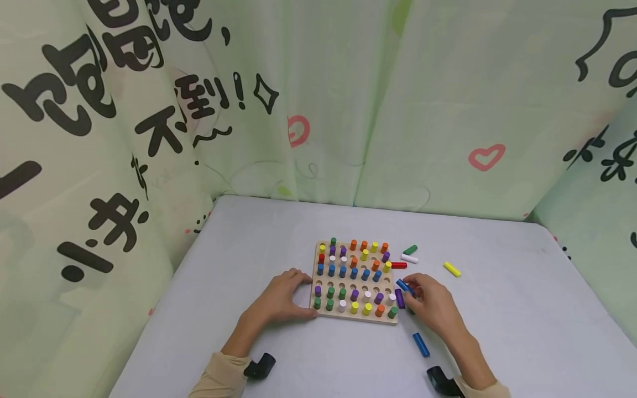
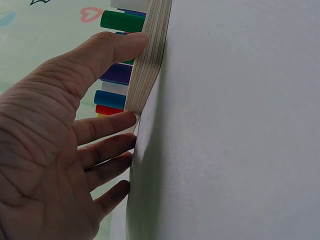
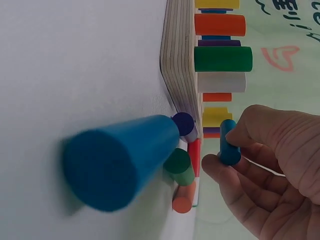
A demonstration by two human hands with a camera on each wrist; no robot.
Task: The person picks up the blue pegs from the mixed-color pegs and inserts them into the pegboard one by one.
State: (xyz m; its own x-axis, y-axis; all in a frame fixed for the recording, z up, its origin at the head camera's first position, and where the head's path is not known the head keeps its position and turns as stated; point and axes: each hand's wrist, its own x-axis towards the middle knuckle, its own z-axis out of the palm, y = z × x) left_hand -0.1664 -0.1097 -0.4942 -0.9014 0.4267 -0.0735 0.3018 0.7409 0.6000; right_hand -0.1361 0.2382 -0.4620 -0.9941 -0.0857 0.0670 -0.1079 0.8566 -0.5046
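Note:
A wooden peg board (image 1: 355, 319) with rows of coloured pegs lies on the table. My left hand (image 1: 283, 296) rests against its left side, thumb at the near corner. In the left wrist view, the thumb and index finger touch the layered board edge (image 2: 152, 50); the fingers are fairly straight. Just right of the board, my right hand (image 1: 435, 304) pinches a blue peg (image 3: 230, 142) between thumb and fingers, held above the table. Below it lie a loose purple peg (image 1: 400, 298), a green peg (image 3: 180, 165) and an orange peg (image 3: 184, 197).
Another blue peg (image 1: 421, 344) lies nearer me on the white table (image 1: 522, 309). Beyond the right hand are loose red (image 1: 398, 265), white (image 1: 410, 258), green (image 1: 410, 250) and yellow pegs (image 1: 452, 269). A printed curtain (image 1: 398, 110) stands behind the table.

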